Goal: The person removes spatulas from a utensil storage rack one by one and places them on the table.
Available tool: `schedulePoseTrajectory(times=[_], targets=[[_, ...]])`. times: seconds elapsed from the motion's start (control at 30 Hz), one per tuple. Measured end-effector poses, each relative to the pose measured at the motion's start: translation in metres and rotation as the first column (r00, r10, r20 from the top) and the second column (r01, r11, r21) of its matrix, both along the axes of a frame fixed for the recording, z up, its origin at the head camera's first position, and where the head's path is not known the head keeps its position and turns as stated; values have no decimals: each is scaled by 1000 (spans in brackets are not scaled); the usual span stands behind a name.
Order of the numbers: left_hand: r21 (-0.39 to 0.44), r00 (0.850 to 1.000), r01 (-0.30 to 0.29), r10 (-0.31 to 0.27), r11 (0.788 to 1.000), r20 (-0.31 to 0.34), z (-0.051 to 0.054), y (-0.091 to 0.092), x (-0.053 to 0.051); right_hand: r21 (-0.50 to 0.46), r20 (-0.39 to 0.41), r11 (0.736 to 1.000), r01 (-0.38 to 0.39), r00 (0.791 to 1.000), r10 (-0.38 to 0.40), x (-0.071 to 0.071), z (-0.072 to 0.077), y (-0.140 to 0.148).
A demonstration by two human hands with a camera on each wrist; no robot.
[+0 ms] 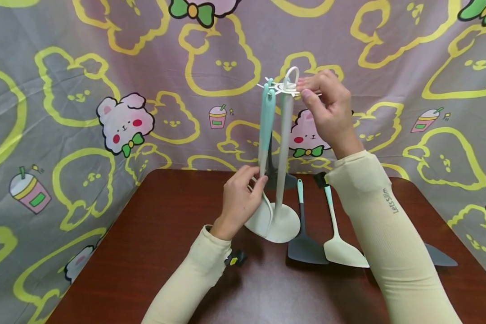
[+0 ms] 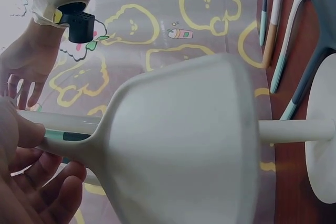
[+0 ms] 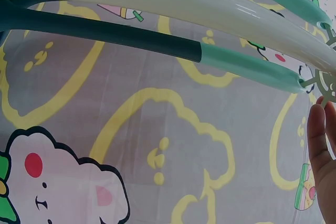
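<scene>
A white utensil stand (image 1: 283, 153) with a round base (image 1: 287, 227) and a ring of hooks at its top stands on the table. Near the neck, my left hand (image 1: 240, 193) pinches a white turner (image 2: 178, 140), its broad head pointing down beside the pole. Mint-handled utensils hang from the hooks, one a dark utensil (image 1: 283, 181) behind the pole; its dark shaft and mint handle (image 3: 247, 65) show in the right wrist view. Up at the hook ring (image 1: 287, 87), my right hand (image 1: 328, 101) pinches its right side between thumb and fingers.
Right of the base lie a dark grey turner (image 1: 305, 249) and a pale turner (image 1: 344, 254) with mint handles. Another dark utensil (image 1: 441, 255) is partly hidden by my right sleeve (image 1: 401, 252). A patterned cloth (image 1: 227, 108) hangs behind the brown table (image 1: 146, 256).
</scene>
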State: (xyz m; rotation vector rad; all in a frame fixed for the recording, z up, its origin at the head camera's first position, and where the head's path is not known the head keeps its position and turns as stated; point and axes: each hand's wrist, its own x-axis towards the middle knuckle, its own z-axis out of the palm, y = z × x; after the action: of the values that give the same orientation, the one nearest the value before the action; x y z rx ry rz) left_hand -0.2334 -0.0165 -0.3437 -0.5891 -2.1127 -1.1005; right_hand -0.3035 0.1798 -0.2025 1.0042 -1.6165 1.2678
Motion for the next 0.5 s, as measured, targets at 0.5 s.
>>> schedulePoseTrajectory(times=[0.5], targets=[[0, 1000, 4, -4, 1000, -15, 5, -2, 4, 47, -4, 999, 25, 1000, -25, 2, 1, 3]])
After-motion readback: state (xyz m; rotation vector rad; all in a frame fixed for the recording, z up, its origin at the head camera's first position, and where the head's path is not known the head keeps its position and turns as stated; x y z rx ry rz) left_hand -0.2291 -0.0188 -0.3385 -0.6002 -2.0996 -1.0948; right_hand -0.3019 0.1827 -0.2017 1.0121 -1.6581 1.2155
